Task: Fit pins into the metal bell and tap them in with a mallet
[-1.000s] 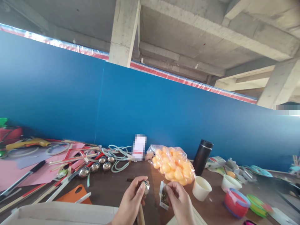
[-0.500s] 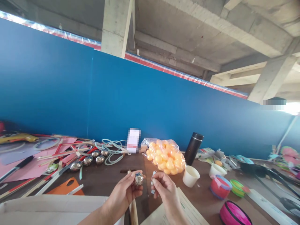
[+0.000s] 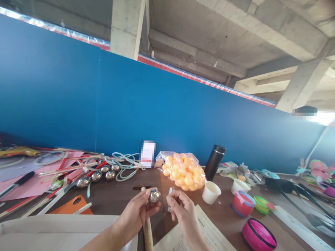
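Note:
My left hand is closed around a shiny silver ball, held between thumb and fingers above the table. To its right, my right hand pinches a small whitish strip, whose ends show above and below the fingertips; its exact kind is unclear. The two hands are a short gap apart. Under the left hand runs a hammer's wooden handle, and its dark head lies just beyond. A printed sheet lies beneath my right hand. Several more silver balls rest at the left.
Beyond the hands lies a clear bag of orange balls, beside a black flask and white paper cup. Right are a pink round container and a power strip. Left are an orange board, sticks and paper. A blue partition stands behind.
The view has shifted slightly, so the table's things sit a little higher and further left. Both hands keep their hold, the ball turned only slightly if at all.

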`<action>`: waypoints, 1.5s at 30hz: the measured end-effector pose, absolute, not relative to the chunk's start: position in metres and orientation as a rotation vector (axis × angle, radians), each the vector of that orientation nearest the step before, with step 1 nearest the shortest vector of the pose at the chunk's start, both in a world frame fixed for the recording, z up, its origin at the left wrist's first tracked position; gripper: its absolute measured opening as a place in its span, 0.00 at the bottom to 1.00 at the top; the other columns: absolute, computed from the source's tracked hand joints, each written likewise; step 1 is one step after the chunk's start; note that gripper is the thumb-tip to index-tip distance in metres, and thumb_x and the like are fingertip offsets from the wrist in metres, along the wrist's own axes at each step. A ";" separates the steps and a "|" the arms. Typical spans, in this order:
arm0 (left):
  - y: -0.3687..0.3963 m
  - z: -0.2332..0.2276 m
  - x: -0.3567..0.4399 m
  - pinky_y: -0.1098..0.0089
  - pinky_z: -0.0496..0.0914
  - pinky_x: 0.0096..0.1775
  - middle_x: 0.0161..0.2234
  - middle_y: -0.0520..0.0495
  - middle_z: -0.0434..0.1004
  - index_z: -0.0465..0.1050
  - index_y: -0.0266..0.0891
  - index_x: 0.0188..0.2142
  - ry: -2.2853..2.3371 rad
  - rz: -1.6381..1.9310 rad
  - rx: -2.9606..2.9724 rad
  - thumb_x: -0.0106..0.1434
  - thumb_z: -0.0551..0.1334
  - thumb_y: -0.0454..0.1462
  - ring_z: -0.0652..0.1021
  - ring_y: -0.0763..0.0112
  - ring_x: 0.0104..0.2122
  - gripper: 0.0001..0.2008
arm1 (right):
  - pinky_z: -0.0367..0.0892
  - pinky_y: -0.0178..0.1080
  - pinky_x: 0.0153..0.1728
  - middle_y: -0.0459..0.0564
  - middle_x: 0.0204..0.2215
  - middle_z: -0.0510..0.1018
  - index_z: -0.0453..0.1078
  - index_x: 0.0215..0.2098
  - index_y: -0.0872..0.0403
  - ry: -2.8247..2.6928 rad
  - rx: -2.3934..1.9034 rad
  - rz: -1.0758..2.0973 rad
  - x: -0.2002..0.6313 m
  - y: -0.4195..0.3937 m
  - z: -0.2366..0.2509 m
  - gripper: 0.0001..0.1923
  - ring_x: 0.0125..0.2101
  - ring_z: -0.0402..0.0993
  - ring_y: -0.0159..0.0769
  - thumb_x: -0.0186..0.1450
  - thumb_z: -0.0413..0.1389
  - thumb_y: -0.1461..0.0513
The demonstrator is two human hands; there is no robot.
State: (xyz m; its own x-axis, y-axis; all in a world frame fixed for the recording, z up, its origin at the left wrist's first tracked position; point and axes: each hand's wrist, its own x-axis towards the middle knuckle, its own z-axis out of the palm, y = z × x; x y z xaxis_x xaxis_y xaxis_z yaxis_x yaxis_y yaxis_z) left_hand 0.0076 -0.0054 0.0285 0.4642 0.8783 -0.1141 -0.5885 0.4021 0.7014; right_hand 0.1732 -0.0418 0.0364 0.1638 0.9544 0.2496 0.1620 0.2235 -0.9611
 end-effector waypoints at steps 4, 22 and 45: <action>-0.007 0.030 0.007 0.66 0.71 0.43 0.39 0.43 0.77 0.70 0.35 0.44 0.497 0.973 0.663 0.57 0.62 0.36 0.78 0.64 0.37 0.14 | 0.52 0.25 0.15 0.38 0.14 0.65 0.67 0.27 0.58 -1.283 -1.190 0.857 0.174 -0.044 0.035 0.13 0.12 0.57 0.19 0.61 0.57 0.55; -0.005 0.021 0.011 0.64 0.66 0.47 0.42 0.42 0.75 0.70 0.38 0.45 0.608 1.092 1.150 0.50 0.68 0.42 0.74 0.61 0.44 0.23 | 0.66 0.29 0.19 0.43 0.22 0.70 0.69 0.33 0.58 -1.243 -1.131 0.925 0.170 -0.045 0.038 0.12 0.18 0.68 0.26 0.61 0.56 0.55; -0.013 0.020 0.005 0.62 0.65 0.48 0.45 0.43 0.68 0.71 0.47 0.45 0.868 1.352 1.870 0.53 0.64 0.36 0.70 0.58 0.46 0.19 | 0.66 0.29 0.17 0.42 0.21 0.67 0.69 0.36 0.56 -1.199 -1.121 0.931 0.172 -0.043 0.034 0.16 0.20 0.64 0.27 0.59 0.57 0.52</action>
